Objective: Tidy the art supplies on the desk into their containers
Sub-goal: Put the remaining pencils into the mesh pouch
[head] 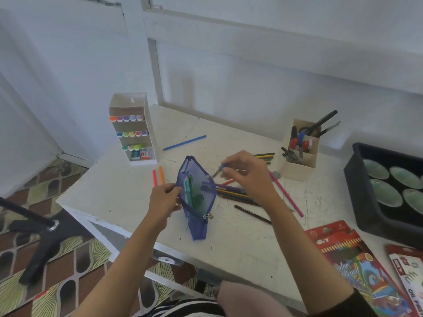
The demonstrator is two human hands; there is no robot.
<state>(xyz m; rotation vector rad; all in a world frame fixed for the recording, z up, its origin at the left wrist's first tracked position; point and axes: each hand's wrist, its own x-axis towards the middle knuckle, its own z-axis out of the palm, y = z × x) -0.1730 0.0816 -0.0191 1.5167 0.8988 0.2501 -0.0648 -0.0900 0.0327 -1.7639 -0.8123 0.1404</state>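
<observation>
White walls and a white panelled door stand behind a scuffed white desk (240,243), and patterned floor (68,289) shows on the left, where a black tripod (41,234) lies.

From my remote seat I see the blue mesh pouch (207,197) standing on end near the middle of the desk, mouth unzipped, with green and teal items showing through the mesh. The left hand (163,200) pinches the pouch's left rim, fingers curled round the zip edge. The right hand (247,175) hovers just right of the pouch and pinches a slim bluish pen (217,172) between thumb and forefinger, the other fingers spread. The pen's tip points down-left at the pouch; I cannot tell whether they touch.

Under the right hand lies a loose pile of colour pencils (233,194). A pink pencil (288,197) runs diagonally to the right of it, and a dark pencil (251,213) lies nearer. 2 markers, red (154,178) and orange (161,175), lie side by side left of the pouch. A blue pencil (184,143) lies farther back, alone.

At far left stands a white marker rack (135,106) with 3 rows of coloured caps. At far right a cardboard holder (299,165) carries pens and scissors (320,125). A black tray (361,197) of round green dishes sits at the right edge, with a red colour-pencil box (357,266) lying nearer.
</observation>
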